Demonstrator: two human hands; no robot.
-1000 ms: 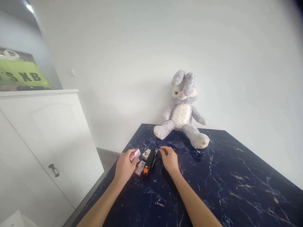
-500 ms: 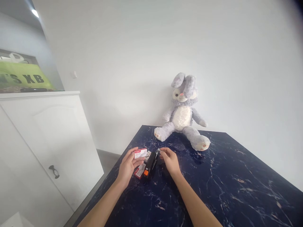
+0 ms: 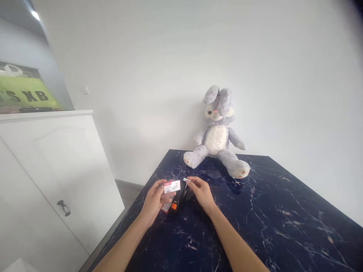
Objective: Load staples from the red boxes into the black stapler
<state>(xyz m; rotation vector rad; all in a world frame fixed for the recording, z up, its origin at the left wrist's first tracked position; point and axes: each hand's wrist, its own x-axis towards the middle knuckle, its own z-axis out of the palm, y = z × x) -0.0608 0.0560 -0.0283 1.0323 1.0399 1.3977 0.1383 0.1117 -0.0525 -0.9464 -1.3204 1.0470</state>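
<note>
My left hand [image 3: 153, 200] grips a small red-and-white staple box [image 3: 172, 187], its printed face turned toward me. Between thumb and fingertips, my right hand [image 3: 200, 192] pinches a small silvery staple strip [image 3: 185, 180], held just right of the box. Below and between both hands lies a black stapler [image 3: 182, 199] with an orange part [image 3: 174, 205] at its near end. A second red-and-white box [image 3: 165, 207] rests beside the stapler, partly covered by my left fingers.
A grey plush rabbit [image 3: 217, 139] sits at the back of the dark blue marbled table [image 3: 255, 219], against the wall. To the left stands a white cabinet [image 3: 56, 158] with a green bag [image 3: 25, 92] on top.
My right hand has brought the staple strip left, closer to the box. The box in my left hand has shifted slightly right and now covers more of the things beneath.
</note>
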